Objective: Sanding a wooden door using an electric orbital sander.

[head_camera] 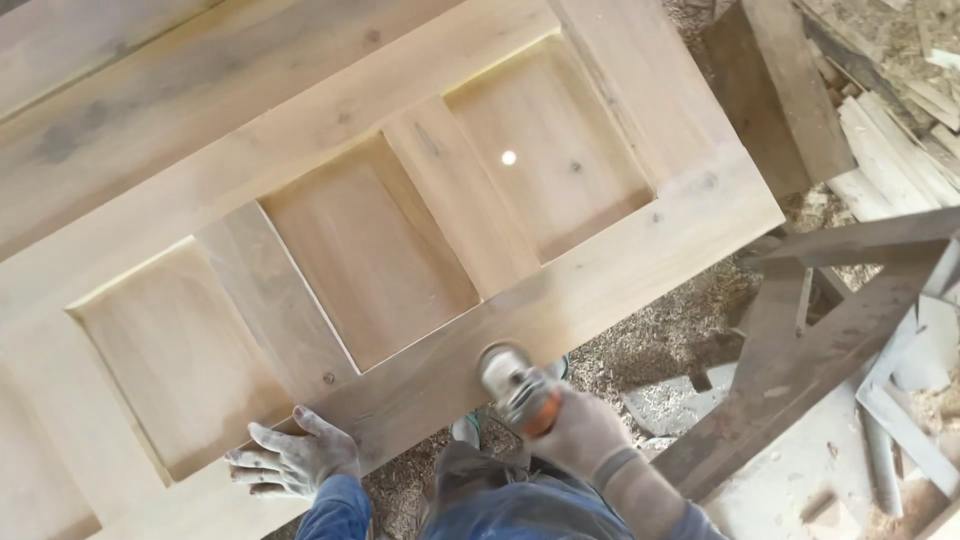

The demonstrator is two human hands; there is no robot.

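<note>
The door [400, 230], a pale wooden one with three sunken panels, lies flat and fills most of the view. The right hand [580, 430] is closed around a sander [510, 380] working the door's near rail. It will likely sand best kept flat and moved evenly along the grain. The left hand [290, 460], dusty, lies open with fingers spread on the near edge, steadying it. Sawdust [660, 340] and planks [900, 130] cover the floor to the right.

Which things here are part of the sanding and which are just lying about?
In use:
panelled wooden door
power sander, in right hand
left hand, flat on the door's edge

Lying about:
dark timber frame
offcut planks
sawdust
</note>
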